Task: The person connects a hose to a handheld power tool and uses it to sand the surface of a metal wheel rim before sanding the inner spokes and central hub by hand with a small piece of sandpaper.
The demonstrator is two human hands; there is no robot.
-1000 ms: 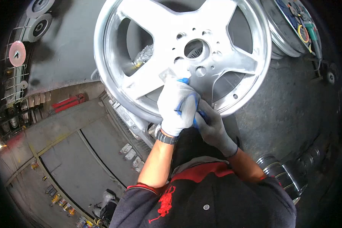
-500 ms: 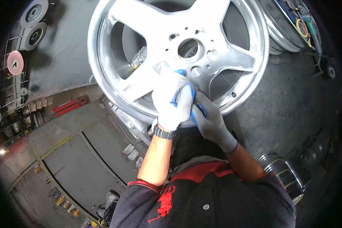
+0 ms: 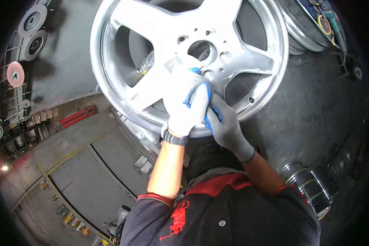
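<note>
A large silver spoked wheel rim (image 3: 254, 61) fills the upper middle of the view. Over its lower spokes, just below the centre hole, my gloved left hand (image 3: 186, 98) is closed, with blue showing at the fingers and strong glare on the glove. What its fingers hold is hidden. Pressed against it from the right, my gloved right hand (image 3: 225, 123) is closed too, its contents out of sight. A small greyish square patch (image 3: 174, 64) shows on the rim beyond my left fingertips.
Abrasive discs (image 3: 33, 20) hang on a wire rack at the left. A red tool (image 3: 78, 117) lies below them. More rims (image 3: 305, 37) and a green power tool (image 3: 335, 25) are at the upper right. Shiny cylinders (image 3: 307, 186) stand at the lower right.
The rim appears slightly further up and left in the view. Both hands remain together over its lower part, with my left fingertips slightly higher in the view.
</note>
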